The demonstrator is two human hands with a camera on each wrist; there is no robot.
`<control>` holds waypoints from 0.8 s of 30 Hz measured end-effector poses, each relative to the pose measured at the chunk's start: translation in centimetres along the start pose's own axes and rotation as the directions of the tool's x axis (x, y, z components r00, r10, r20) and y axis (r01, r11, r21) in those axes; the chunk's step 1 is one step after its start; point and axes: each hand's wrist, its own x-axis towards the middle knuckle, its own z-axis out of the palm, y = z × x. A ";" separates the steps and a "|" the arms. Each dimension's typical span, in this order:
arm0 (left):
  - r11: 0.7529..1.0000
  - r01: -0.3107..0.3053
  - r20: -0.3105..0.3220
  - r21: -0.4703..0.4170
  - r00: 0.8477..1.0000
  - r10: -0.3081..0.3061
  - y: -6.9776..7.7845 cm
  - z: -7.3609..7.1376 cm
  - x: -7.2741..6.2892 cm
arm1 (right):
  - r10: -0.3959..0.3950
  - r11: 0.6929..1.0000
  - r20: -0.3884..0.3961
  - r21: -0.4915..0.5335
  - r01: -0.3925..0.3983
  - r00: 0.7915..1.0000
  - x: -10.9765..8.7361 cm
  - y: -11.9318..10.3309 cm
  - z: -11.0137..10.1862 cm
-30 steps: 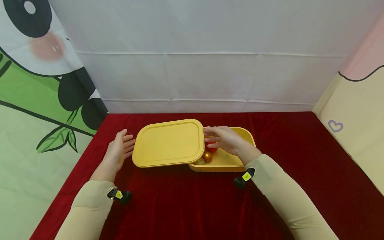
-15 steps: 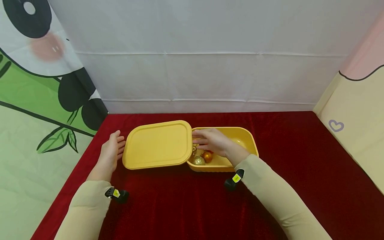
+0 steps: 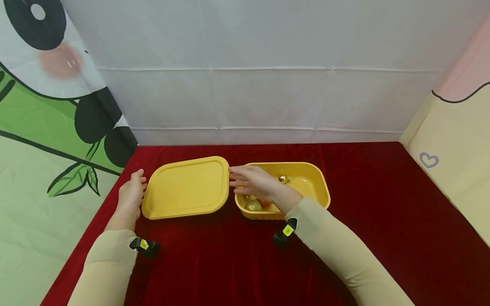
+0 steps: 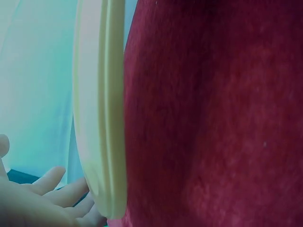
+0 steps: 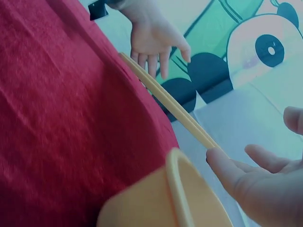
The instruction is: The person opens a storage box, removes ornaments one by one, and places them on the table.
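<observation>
Between my two hands is a yellow rectangular lid (image 3: 187, 187) with rounded corners, tilted slightly, left of the yellow box (image 3: 283, 216). My left hand (image 3: 130, 197) has its straight fingers at the lid's left edge. At the opposite edge, the extended fingers of my right hand (image 3: 256, 182) touch it, with the palm over the box's left part. In the right wrist view the lid (image 5: 170, 104) shows edge-on, raised off the cloth. Inside the box lie a glittery gold bauble (image 3: 253, 205), a small shiny gold bauble (image 3: 283, 178) and an orange one, mostly hidden by my right hand.
Dark red velvet cloth (image 3: 214, 263) covers the table. A pale fabric backdrop (image 3: 268, 97) stands behind it, with a cartoon-printed sheet (image 3: 57, 140) on the left and a cream and pink panel (image 3: 451, 136) on the right. Both wrists wear small black cameras.
Both hands and the lid between them have moved left and slightly toward me, off the box. More of the box's inside now shows, including the small gold bauble.
</observation>
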 end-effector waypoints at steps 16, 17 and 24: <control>0.972 0.017 -0.041 0.233 0.999 -0.007 -0.7 -2.1 1.5 | 0.012 1.000 -0.080 -0.017 -0.013 0.997 2.3 1.8 5.7; 0.969 0.023 -0.033 0.247 0.999 -0.015 -0.8 -2.1 1.5 | 0.011 1.000 -0.087 -0.026 -0.013 0.996 2.4 1.9 6.0; 0.946 0.039 0.008 0.323 0.999 -0.044 -1.2 -2.2 1.6 | 0.039 0.991 -0.145 -0.119 -0.057 0.989 2.9 3.1 7.1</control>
